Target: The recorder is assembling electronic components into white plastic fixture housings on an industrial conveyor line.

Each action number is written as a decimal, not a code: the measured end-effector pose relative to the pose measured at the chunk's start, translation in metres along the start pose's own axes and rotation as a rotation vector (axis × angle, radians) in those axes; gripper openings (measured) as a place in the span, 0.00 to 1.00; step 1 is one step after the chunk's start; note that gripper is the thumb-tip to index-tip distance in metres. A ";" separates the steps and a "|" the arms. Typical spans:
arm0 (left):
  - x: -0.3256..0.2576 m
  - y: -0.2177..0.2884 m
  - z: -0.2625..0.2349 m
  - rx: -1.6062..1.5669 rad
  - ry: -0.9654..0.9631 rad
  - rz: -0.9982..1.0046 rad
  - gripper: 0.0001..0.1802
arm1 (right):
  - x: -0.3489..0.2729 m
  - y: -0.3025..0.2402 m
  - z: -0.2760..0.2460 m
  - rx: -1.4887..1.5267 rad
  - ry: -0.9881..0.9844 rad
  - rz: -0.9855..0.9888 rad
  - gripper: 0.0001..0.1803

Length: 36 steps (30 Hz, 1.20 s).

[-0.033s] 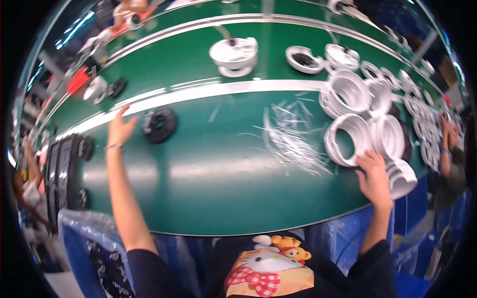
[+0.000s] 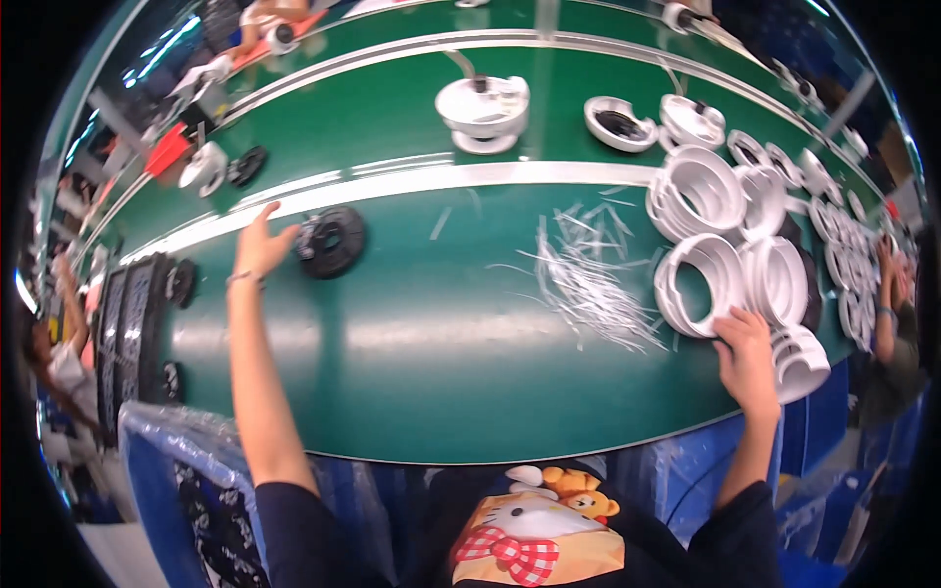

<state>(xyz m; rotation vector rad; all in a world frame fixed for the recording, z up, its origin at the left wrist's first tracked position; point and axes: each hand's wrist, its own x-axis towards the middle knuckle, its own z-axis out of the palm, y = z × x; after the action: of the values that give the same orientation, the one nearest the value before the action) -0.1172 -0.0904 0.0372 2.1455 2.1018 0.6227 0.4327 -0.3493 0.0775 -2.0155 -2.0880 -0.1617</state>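
My left hand (image 2: 263, 245) reaches over the left part of the green table. Its fingers and thumb are spread, and it holds nothing. Just right of its thumb lies a round black plastic part (image 2: 333, 242) with a hole in its middle. Over on the right, my right hand (image 2: 747, 355) has its fingers curled at the near rim of a white plastic ring housing (image 2: 676, 286). Its fingertips overlap that rim. Beside this hand, a smaller white housing (image 2: 800, 365) sits at the table's edge, and more white ring housings (image 2: 698, 192) stand behind.
Thin white strips (image 2: 593, 289) lie heaped left of the rings. Black trays (image 2: 127, 328) stand at the far left. Past a pale rail (image 2: 392, 184), a belt (image 2: 372, 122) carries a white dome-shaped unit (image 2: 482, 113). Blue bins (image 2: 147, 470) flank me. Other people work at both sides.
The whole scene has shifted slightly to the right in the picture. Both hands keep nearly the same places beside the black part and the white ring housing.
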 end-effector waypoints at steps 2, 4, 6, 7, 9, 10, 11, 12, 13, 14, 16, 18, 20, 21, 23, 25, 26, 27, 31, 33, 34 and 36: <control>0.002 0.004 0.010 -0.041 -0.075 0.022 0.34 | 0.005 -0.002 0.004 0.060 0.058 -0.002 0.06; 0.000 0.009 0.018 -0.108 -0.119 0.011 0.33 | 0.010 -0.008 0.004 0.091 0.069 -0.037 0.05; 0.001 0.020 0.018 -0.157 -0.153 -0.050 0.31 | 0.012 -0.007 0.009 0.100 0.110 -0.080 0.05; -0.001 0.028 0.015 -0.179 -0.128 -0.078 0.31 | 0.013 -0.006 0.010 0.103 0.148 -0.107 0.05; -0.002 0.032 0.009 -0.160 -0.161 -0.073 0.29 | 0.015 -0.011 0.009 0.135 0.260 -0.120 0.05; -0.008 0.042 0.007 -0.167 -0.049 -0.029 0.26 | 0.015 -0.015 0.008 0.142 0.306 -0.095 0.05; -0.010 0.052 0.002 -0.243 -0.076 -0.115 0.21 | 0.016 -0.023 0.002 0.091 0.368 -0.098 0.05; -0.013 0.047 0.006 -0.490 -0.005 -0.131 0.19 | 0.016 -0.035 -0.004 0.125 0.424 -0.125 0.05; -0.017 0.051 0.010 -0.743 0.059 -0.138 0.17 | 0.015 -0.048 -0.011 0.150 0.476 -0.143 0.05; -0.022 0.059 0.015 -0.994 0.099 -0.203 0.14 | 0.017 -0.065 -0.019 0.101 0.534 -0.250 0.06; -0.038 0.059 0.024 -1.411 0.099 -0.321 0.13 | 0.021 -0.115 -0.025 0.324 0.436 -0.397 0.07; -0.054 0.058 0.032 -1.714 -0.005 -0.427 0.12 | 0.026 -0.155 -0.008 0.386 0.304 -0.596 0.07; -0.061 0.073 0.034 -1.983 -0.158 -0.568 0.13 | 0.024 -0.183 0.024 0.545 0.078 -0.644 0.05; -0.064 0.077 0.032 -2.012 -0.155 -0.568 0.13 | 0.023 -0.197 0.036 0.557 -0.007 -0.678 0.04; -0.064 0.081 0.037 -2.090 -0.235 -0.476 0.15 | 0.022 -0.212 0.050 0.493 -0.158 -0.705 0.06; -0.067 0.085 0.037 -2.067 -0.182 -0.517 0.16 | 0.029 -0.221 0.057 0.409 -0.361 -0.682 0.11; -0.069 0.089 0.036 -2.041 -0.125 -0.551 0.17 | 0.035 -0.220 0.055 0.464 -0.331 -0.684 0.19; -0.070 0.092 0.035 -2.033 -0.122 -0.544 0.17 | 0.045 -0.218 0.052 0.518 -0.295 -0.685 0.27; -0.078 0.089 0.031 -2.013 -0.070 -0.361 0.17 | 0.083 -0.209 0.037 0.240 -0.555 -0.609 0.60; -0.081 0.092 0.036 -1.936 -0.019 -0.313 0.19 | 0.086 -0.203 0.044 0.230 -0.555 -0.579 0.61; -0.083 0.098 0.035 -1.949 0.018 -0.311 0.22 | 0.086 -0.201 0.047 0.316 -0.600 -0.552 0.61; -0.085 0.106 0.036 -1.940 0.036 -0.285 0.23 | 0.085 -0.201 0.048 0.400 -0.626 -0.545 0.61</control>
<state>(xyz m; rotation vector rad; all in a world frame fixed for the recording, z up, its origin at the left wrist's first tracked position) -0.0041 -0.1712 0.0195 0.6298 0.6912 1.5746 0.2264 -0.2643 0.0688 -1.3224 -2.7077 0.8296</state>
